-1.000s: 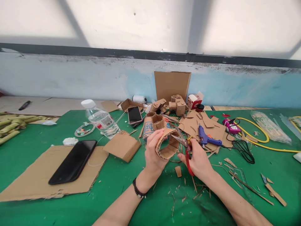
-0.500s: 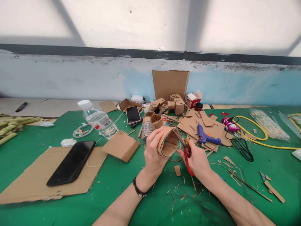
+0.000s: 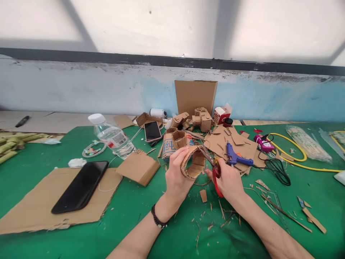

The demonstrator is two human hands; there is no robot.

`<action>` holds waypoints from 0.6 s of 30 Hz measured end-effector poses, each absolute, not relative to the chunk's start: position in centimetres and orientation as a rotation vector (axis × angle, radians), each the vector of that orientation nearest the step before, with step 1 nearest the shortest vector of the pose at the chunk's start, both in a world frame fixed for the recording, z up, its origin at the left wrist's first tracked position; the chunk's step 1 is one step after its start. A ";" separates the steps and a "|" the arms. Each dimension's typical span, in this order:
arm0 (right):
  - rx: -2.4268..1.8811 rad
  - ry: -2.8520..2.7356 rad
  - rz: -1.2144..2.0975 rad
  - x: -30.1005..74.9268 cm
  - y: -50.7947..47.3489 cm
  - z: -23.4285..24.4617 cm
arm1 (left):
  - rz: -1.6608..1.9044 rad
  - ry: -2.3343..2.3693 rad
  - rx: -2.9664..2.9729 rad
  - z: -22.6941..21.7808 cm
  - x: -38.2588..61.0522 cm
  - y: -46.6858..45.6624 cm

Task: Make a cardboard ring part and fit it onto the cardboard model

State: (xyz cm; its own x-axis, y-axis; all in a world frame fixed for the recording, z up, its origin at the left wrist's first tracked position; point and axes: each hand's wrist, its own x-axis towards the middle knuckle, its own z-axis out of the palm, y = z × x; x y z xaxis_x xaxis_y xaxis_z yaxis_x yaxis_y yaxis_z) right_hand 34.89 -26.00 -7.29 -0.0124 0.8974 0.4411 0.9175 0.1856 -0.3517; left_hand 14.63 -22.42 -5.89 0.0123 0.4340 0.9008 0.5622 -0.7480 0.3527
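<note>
My left hand is closed round a curled strip of corrugated cardboard, held up above the green table mat. My right hand grips red-handled scissors. Their blades point up and left and meet the far edge of the cardboard curl. A black bead bracelet sits on my left wrist. Small cardboard offcuts lie on the mat under my hands.
A black tablet rests on a flat cardboard sheet at the left. Near it lie a water bottle, a folded cardboard piece and a phone. A blue glue gun, yellow cable and cardboard models sit behind.
The cardboard curl has turned slightly in my left hand, and the scissors have shifted a little along its edge. Both hands stay in the same place.
</note>
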 end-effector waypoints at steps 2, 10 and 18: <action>-1.714 -1.906 -0.115 35.0 -25.9 -7.4 | -1.869 -1.083 -2.168 -6.0 14.6 -22.5; -1.731 -1.930 -0.254 35.8 -25.7 -7.2 | -1.944 -1.160 -2.237 -6.3 14.5 -22.6; -1.711 -1.959 -0.280 36.6 -25.1 -7.4 | -1.959 -1.258 -2.373 -6.8 14.2 -22.4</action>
State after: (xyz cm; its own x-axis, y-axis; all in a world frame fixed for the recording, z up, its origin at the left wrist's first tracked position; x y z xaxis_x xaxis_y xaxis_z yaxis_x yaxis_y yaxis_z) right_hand 36.62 -25.15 -7.38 -0.0671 0.8596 0.5065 0.9672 0.1808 -0.1786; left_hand 14.18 -22.39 -6.83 0.0268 0.6430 0.7654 0.4285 -0.6991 0.5723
